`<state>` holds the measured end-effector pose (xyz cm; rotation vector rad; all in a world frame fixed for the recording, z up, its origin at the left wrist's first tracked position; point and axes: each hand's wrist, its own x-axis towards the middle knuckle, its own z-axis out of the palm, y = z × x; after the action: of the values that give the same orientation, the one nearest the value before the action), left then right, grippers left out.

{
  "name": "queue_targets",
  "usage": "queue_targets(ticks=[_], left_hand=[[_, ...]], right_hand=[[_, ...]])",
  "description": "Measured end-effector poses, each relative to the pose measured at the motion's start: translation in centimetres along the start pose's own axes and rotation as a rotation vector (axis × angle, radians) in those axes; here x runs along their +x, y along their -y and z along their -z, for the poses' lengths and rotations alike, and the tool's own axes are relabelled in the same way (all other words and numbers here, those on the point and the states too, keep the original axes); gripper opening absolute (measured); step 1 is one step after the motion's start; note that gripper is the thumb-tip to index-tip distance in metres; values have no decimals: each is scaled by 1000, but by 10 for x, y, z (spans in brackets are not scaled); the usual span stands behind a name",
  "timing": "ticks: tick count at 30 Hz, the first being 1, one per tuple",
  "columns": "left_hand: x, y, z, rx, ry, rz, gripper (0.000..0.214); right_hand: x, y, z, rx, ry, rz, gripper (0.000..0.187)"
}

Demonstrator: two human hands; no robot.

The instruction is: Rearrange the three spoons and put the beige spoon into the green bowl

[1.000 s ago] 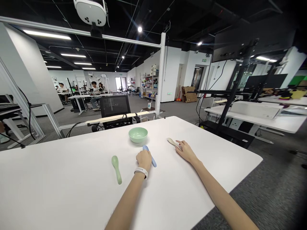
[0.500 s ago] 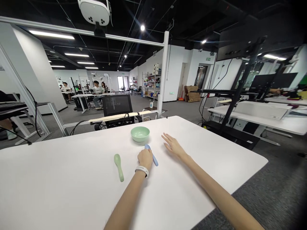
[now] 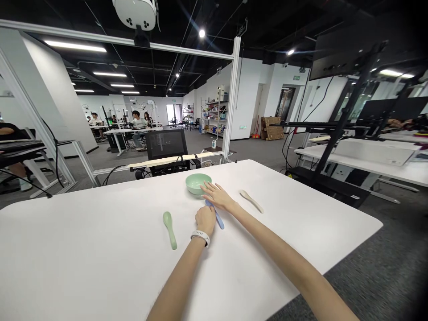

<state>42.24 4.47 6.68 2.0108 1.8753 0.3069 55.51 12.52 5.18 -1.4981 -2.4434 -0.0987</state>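
Beyond the white tabletop stood a black mesh office chair. A white aluminium frame carried a white camera unit overhead. Farther off, two people sat at a long desk, a metal shelving unit stood against the wall, and a dark monitor rose on a black stand at right.

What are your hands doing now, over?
Left hand beside blue spoon. Right hand open, at green bowl. Green spoon and cream spoon lying apart.
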Motion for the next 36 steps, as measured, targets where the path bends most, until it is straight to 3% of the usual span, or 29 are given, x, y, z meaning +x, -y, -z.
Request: queue_targets(ticks=[7,11,15,18,20,24,27,31,36], left_hand=[[-3,3,6,-15,-63,-56,43],[-9,27,43,-9,-199,-151,34],[-27,92,109,25,-379,-241,40],[-48,171,149,62,-472,-245,45],[-61,231,161,136,-541,-187,54],[-75,339,155,273,-485,50,72],[-79,386,143,280,-388,172,79],[-80,409,129,264,-309,197,89],[-80,414,113,218,-397,154,85]], right_hand=[[2,5,4,23,-13,-25,66],[-11,-3,8,96,-98,-84,70],[-42,-22,4,134,-157,-166,69],[-65,-35,-6,125,-131,-202,67],[-75,-38,-13,131,-97,-229,65],[-80,-36,-24,151,-65,-266,62],[-80,-33,-29,154,-49,-293,61],[-82,-32,-32,161,-28,-302,60],[-84,-32,-32,158,-17,-302,60]])
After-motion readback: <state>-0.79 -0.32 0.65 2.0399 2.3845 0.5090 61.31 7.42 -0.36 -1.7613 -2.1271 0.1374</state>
